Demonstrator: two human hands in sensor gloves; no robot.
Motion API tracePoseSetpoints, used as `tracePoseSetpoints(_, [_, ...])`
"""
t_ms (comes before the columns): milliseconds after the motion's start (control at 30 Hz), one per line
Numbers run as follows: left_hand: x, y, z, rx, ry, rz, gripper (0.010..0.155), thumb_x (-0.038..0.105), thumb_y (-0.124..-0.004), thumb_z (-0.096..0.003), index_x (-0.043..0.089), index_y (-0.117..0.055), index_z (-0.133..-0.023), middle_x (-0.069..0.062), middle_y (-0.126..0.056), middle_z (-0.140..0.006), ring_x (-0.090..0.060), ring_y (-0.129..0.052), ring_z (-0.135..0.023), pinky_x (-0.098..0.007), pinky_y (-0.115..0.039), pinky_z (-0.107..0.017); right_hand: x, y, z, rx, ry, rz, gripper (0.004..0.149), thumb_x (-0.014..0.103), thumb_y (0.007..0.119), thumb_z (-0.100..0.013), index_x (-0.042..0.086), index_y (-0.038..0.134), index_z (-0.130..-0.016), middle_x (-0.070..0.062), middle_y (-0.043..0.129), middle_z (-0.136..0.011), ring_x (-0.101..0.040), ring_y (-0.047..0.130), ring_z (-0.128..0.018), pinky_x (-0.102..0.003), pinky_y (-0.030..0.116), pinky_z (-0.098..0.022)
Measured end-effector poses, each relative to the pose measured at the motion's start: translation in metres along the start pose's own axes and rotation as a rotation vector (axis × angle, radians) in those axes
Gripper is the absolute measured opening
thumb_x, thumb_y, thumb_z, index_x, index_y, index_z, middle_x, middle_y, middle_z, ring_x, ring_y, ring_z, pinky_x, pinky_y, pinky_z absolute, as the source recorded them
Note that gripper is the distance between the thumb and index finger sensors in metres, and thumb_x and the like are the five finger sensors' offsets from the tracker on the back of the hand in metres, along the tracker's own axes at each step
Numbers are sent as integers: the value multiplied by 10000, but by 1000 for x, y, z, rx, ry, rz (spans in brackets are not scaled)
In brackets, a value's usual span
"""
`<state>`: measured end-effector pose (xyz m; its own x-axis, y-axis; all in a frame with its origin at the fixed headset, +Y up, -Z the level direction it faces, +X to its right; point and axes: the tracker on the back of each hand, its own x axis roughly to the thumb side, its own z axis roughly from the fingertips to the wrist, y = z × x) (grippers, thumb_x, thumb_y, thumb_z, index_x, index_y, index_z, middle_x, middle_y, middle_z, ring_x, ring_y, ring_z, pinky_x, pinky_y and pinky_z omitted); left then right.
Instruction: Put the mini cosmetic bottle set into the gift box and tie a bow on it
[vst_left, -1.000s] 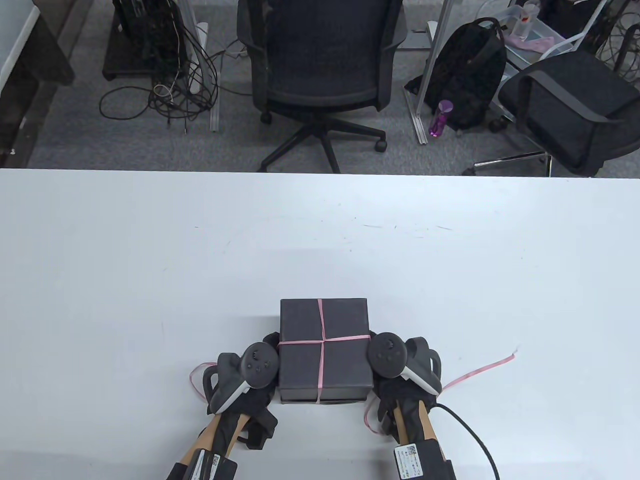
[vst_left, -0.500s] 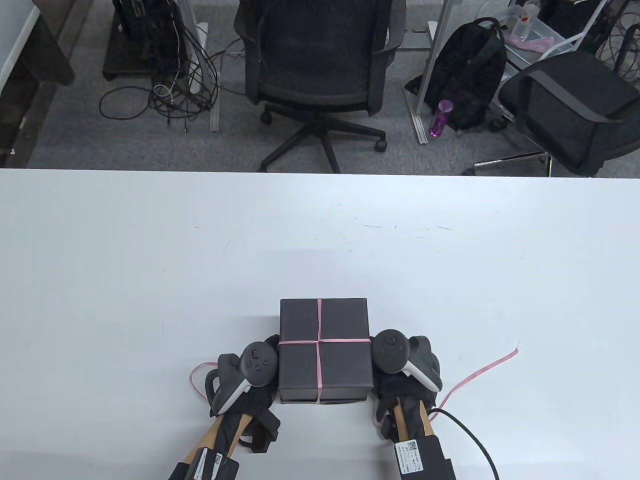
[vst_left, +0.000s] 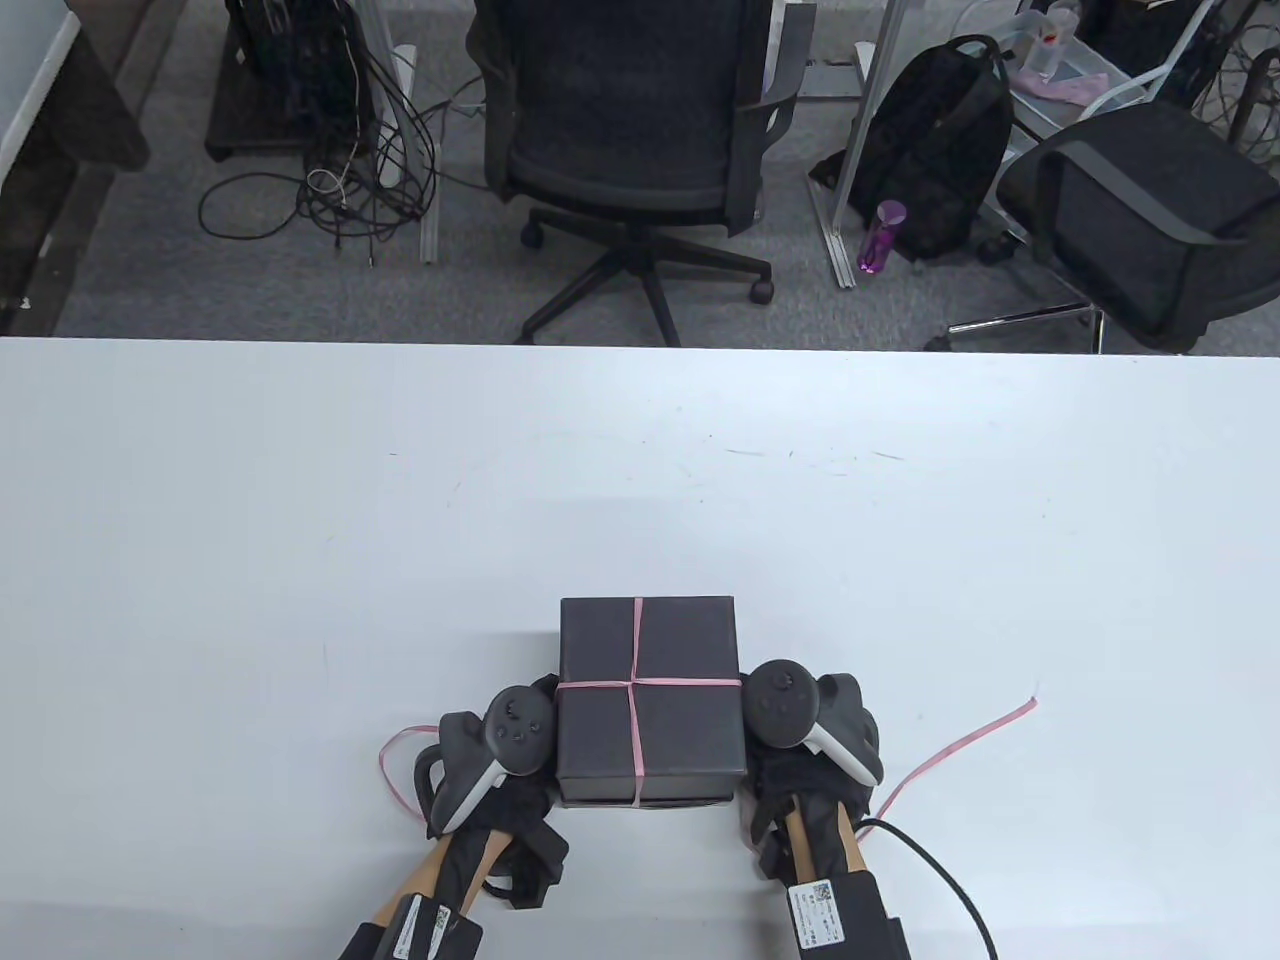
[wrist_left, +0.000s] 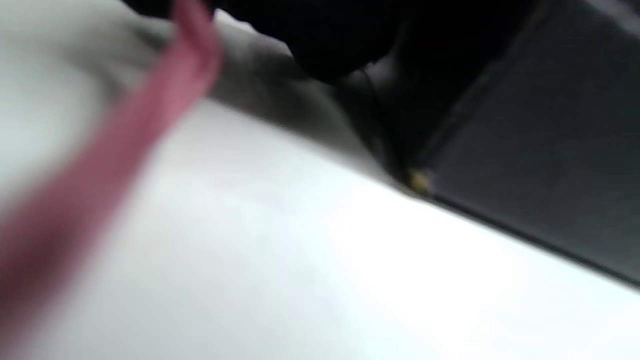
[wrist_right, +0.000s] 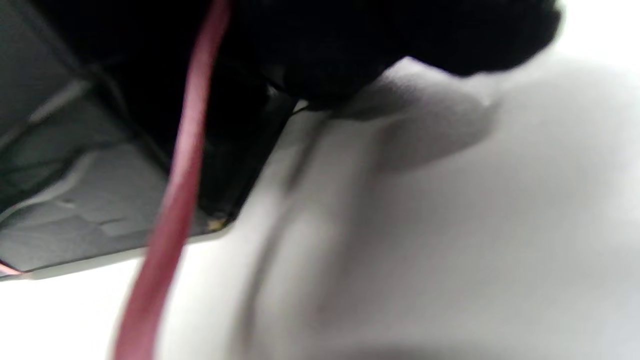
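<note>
Near the front edge of the white table (vst_left: 300, 520), the closed dark grey square gift box (vst_left: 648, 700) wears a thin pink ribbon (vst_left: 636, 684) crossed on its lid, each loose end apparently pinched by the left hand (vst_left: 500, 760) and right hand (vst_left: 800, 740) flanking it, so the bow remains untied.

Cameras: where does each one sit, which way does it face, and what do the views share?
Table view: overhead, looking down at the table; shows left hand, right hand, forearms, box.
Left wrist view: low by the tabletop, blurred, facing the box's side; gloved fingers at top.
Right wrist view: low, facing the box's other side; gloved fingers at top.
Shared: box, pink ribbon, table.
</note>
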<state>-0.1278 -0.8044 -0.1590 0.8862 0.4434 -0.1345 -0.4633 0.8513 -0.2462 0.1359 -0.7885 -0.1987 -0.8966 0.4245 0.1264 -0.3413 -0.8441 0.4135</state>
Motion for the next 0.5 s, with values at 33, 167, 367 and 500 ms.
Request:
tracePoseSetpoints(33, [-1, -1, 0, -2, 6, 16, 503, 365, -464, -629, 240, -494, -1115, 74, -843, -684, -16, -895, -229, -257, -871, -229, 0, 0, 0, -2, -1, 0, 496, 162, 576, -597, -49, 549, -1045, -160, 842, -624, -119, 893, -276, -299, 857, -203])
tracePoseSetpoints(167, [-3, 0, 1, -21, 10, 59, 542, 386, -413, -627, 275, -364, -1154, 54, -812, -754, 13, -889, -238, -228, -873, -232, 0, 0, 1, -16, 7, -18, 512, 166, 558, -597, -35, 524, -1067, -170, 847, -622, -117, 894, -267, -292, 857, -190])
tracePoseSetpoints(367, [-11, 9, 1, -76, -10, 340, 565, 417, -385, -624, 357, -202, -1156, -120, -804, -902, 23, -869, -232, -227, -868, -223, 1, -8, 8, -67, 24, -159, 545, 211, 503, -608, 12, 444, -1111, -245, 894, -697, -73, 892, -207, -244, 854, -125])
tracePoseSetpoints(500, [-20, 15, 1, -125, -38, 579, 561, 423, -395, -628, 373, -207, -1154, -144, -834, -915, 21, -856, -212, -237, -864, -213, -3, -12, 13, -66, 18, -509, 559, 255, 463, -624, 114, 337, -1149, -323, 896, -722, -35, 877, -174, -210, 847, -92])
